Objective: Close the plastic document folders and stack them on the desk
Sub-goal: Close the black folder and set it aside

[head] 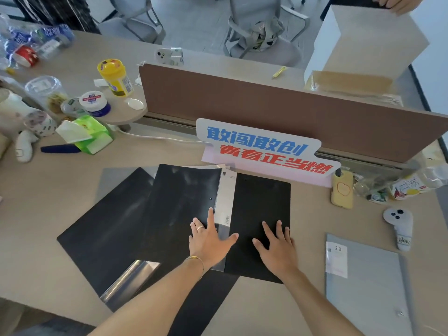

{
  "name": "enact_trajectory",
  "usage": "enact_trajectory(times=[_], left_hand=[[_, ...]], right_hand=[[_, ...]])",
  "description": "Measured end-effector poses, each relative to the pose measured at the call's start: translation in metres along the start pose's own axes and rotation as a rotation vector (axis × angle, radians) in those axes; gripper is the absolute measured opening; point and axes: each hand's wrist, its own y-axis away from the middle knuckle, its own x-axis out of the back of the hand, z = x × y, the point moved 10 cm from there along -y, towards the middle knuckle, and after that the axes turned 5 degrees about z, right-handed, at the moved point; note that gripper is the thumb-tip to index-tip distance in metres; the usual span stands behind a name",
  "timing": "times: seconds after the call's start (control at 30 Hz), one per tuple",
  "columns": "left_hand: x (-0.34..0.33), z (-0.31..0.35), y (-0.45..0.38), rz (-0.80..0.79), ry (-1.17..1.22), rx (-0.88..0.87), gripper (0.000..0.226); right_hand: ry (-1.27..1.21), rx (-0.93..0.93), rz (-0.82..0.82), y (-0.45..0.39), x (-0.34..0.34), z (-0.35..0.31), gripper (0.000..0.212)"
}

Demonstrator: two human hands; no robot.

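Both hands flat, fingers spread, gripping nothing. Left hand (210,241) presses on the spine area w/ white label strip (226,197) of the open black plastic document folder (261,214); right hand (278,246) lies palm-down on its right cover. That folder overlaps a second open black folder (109,234) to the left — both on the beige desk (303,219). Closed grey plastic folder (363,282) sits apart at right. Brown divider panel (266,110) behind, office chairs beyond.
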Motion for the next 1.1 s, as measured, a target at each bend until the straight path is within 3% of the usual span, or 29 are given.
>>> enact_trajectory(times=[0.13,0.37,0.5,0.63,0.8,1.0,1.1], left_hand=[[-0.001,0.007,0.002,0.064,0.027,-0.045,0.108],[0.020,0.020,0.013,0.173,0.013,-0.075,0.079],[0.043,0.032,0.031,0.213,0.054,-0.084,0.079],[0.083,0.042,0.053,0.266,0.155,-0.093,0.076],[0.149,0.039,0.077,0.368,0.073,-0.135,0.071],[0.215,0.022,0.093,0.435,-0.013,-0.178,0.065],[0.240,0.005,0.102,0.476,0.042,-0.185,0.064]], right_hand=[[-0.049,0.008,-0.006,0.001,0.002,0.000,0.072],[-0.176,0.009,-0.053,0.004,0.003,-0.002,0.073],[-0.262,0.032,-0.098,0.014,0.000,-0.020,0.074],[-0.462,0.037,-0.078,0.026,0.004,-0.040,0.071],[-0.725,0.054,-0.059,0.036,0.020,-0.070,0.071],[-0.879,0.122,-0.077,0.044,0.045,-0.127,0.065],[-0.888,0.085,-0.175,0.045,0.033,-0.149,0.069]])
